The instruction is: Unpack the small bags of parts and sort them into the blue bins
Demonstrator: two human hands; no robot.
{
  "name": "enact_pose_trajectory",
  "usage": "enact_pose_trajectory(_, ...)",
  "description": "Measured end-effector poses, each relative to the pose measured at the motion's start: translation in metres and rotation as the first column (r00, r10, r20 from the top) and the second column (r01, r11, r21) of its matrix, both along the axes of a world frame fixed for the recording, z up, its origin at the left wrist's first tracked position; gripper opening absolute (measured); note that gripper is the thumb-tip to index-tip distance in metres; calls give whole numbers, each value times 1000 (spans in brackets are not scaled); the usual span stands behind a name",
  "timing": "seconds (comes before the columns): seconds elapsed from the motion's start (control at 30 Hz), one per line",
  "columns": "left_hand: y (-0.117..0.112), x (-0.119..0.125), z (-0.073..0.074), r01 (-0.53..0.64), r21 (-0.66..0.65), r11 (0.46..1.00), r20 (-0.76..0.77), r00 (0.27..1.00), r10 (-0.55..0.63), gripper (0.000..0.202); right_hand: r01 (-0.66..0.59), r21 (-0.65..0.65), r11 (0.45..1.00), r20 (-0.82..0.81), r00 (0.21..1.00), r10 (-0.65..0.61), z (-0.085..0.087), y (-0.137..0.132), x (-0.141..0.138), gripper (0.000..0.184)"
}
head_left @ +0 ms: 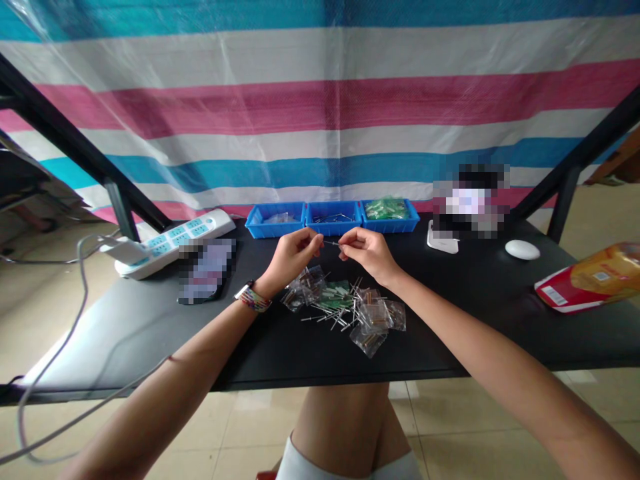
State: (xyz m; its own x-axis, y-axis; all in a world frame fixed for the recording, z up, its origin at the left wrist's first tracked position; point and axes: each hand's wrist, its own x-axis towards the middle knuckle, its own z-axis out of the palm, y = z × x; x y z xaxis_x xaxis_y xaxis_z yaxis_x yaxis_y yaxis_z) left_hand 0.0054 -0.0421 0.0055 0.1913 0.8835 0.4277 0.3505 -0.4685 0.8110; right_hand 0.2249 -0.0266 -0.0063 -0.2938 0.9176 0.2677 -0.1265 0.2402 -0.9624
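Between my two hands, a thin silver blind rivet (331, 243) lies roughly level above the table. My left hand (296, 252) pinches its left end, and my right hand (369, 252) pinches the other end with thumb and fingers. Just below the hands is a loose pile of silver rivets (340, 315) with green pieces (336, 295) among them. Small clear bags holding brownish pieces (374, 315) lie on the pile's right, with more clear bags (304, 288) at its left, near my left wrist.
Behind my hands stand three joined blue bins: left (255, 229) with clear bags, middle (325, 231) with thin metal pieces, right (395, 227) with green pieces. A power strip (187, 237) and blurred phone-like object (207, 270) lie left; a white mouse-like object (523, 250) and bottle (595, 277) right.
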Motion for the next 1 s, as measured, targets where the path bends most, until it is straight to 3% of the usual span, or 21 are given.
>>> enact_pose_trajectory(0.17, -2, 0, 4, 57, -18, 998, 7, 998, -57, 43, 14, 13, 1000, 28, 1000, -14, 1, 0, 1, 42)
enact_pose_trajectory(0.4, -7, 1, 10, 139, -3, 990, -14, 990, -139, 26, 54, 23, 998, 59, 997, -55, -1, 0, 0, 51)
enact_pose_trajectory(0.5, -7, 2, 10, 113, 14, 993, -26, 993, -113, 23, 42, 0, 999, 48, 998, -42, -3, 0, -1, 45)
enact_pose_trajectory(0.77, -4, 2, 6, 75, 25, 997, -73, 995, -73, 37, 27, -4, 1000, -5, 1000, -27, -3, -3, -2, 27)
enact_pose_trajectory(0.87, -4, 1, 6, 66, 6, 998, -59, 996, -66, 41, 87, 18, 996, 1, 996, -87, -2, 5, -3, 25)
enact_pose_trajectory(1.0, -3, -1, 8, 38, -7, 999, -20, 999, -38, 46, 272, 61, 960, -8, 962, -272, 2, 30, 1, 28)
